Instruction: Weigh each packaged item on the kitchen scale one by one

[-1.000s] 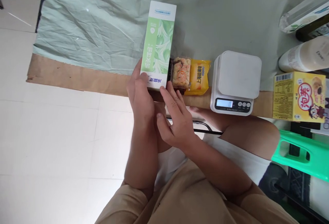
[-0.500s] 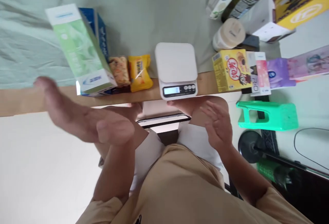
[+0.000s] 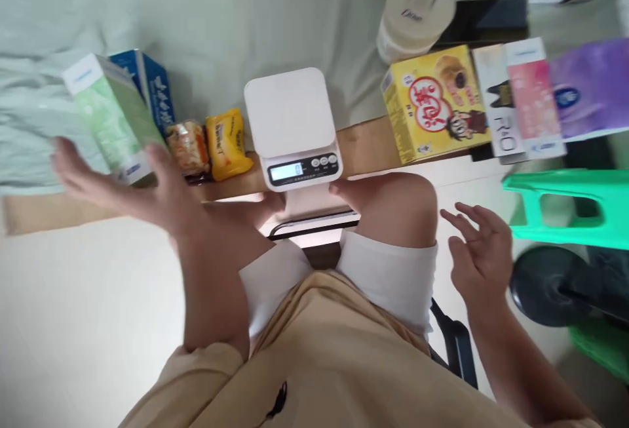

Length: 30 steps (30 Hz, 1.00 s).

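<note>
Evidently wide, the left hand (image 3: 150,208) spreads its thumb and fingers at the near end of one long green cardboard carton (image 3: 111,110); whether they touch is unclear. Beyond it sits one blue carton (image 3: 156,90). Right of that hand are one crinkled see-through wrapper (image 3: 189,147) with a lumpy golden snack inside, one glossy yellow packet (image 3: 227,143), and one flat, square-topped white scale (image 3: 292,113). The right hand (image 3: 484,254), fingers loosely parted, hangs off the cloth-covered surface (image 3: 206,15), with one yellow box (image 3: 439,103) farther out from it.

The green carton (image 3: 111,113) looks smooth (papery), the cloth (image 3: 206,21) creased.
</note>
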Available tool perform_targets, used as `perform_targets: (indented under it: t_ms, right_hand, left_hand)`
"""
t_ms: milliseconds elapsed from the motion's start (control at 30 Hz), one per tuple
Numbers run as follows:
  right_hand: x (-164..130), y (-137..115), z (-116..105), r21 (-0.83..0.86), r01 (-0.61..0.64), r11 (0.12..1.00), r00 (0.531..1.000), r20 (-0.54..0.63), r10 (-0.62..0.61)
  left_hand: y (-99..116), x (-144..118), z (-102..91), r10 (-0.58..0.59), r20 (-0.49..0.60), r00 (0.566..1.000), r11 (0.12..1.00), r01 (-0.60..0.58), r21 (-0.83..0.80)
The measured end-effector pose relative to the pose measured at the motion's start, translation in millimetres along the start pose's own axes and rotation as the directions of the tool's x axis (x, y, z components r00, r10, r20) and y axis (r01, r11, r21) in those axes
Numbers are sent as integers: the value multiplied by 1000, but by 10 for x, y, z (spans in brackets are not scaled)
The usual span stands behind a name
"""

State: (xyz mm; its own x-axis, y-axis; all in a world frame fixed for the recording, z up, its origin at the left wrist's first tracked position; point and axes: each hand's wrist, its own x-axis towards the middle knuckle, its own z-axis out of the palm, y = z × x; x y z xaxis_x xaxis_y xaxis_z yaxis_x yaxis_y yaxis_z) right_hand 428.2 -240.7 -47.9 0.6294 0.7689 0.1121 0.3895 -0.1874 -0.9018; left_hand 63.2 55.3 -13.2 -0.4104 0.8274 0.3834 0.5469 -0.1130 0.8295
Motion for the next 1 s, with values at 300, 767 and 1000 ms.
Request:
perform_targets:
  t_ms: [300, 767, 1000]
  right_hand:
    - [-94, 290, 274, 130, 123, 984, 990, 52, -131]
    - [-48, 535, 381, 43, 235, 971, 967, -114, -229]
    - [-37, 498, 421, 40, 270, 962, 959, -103, -265]
  left_hand:
    - [-370, 6, -119, 61, -217, 974, 997, -70, -32]
    - [-456, -127, -375, -104, 34, 994, 949, 109, -295]
    - [-348, -122, -421, -35, -57, 998, 986, 25, -166]
